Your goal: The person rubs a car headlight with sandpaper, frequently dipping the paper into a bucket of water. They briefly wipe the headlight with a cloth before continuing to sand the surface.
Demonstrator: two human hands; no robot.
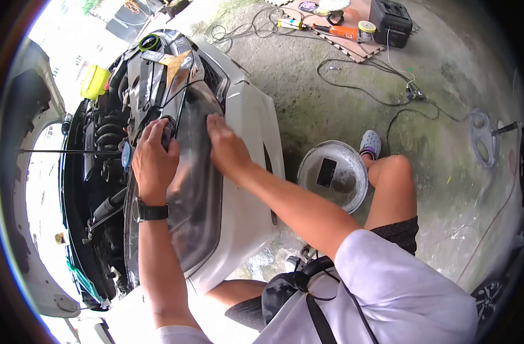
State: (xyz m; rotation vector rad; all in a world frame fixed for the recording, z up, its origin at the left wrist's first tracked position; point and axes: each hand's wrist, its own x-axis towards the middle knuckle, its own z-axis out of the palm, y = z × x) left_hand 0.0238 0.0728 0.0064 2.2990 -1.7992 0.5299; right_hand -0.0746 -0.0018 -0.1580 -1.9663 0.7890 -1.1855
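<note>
My left hand (154, 157), with a watch on its wrist, curls its fingers and thumb around a dark round part (168, 133) at the inner edge of the car's headlight (196, 195). Most of that part is hidden under the fingers. My right hand (230, 148) lies along the headlight's outer side, slightly blurred, fingers stretched out and nothing visible in them. The headlight lens looks hazy and sits in the white front bumper (247, 166).
Engine parts (108, 135) fill the bay under the raised hood (22, 189), held by a thin prop rod (73, 151). A basin (359, 189) with a dark phone-like slab (326, 173) stands by my leg. Cables, an orange power tool (343, 32) and a black box (391, 22) lie behind.
</note>
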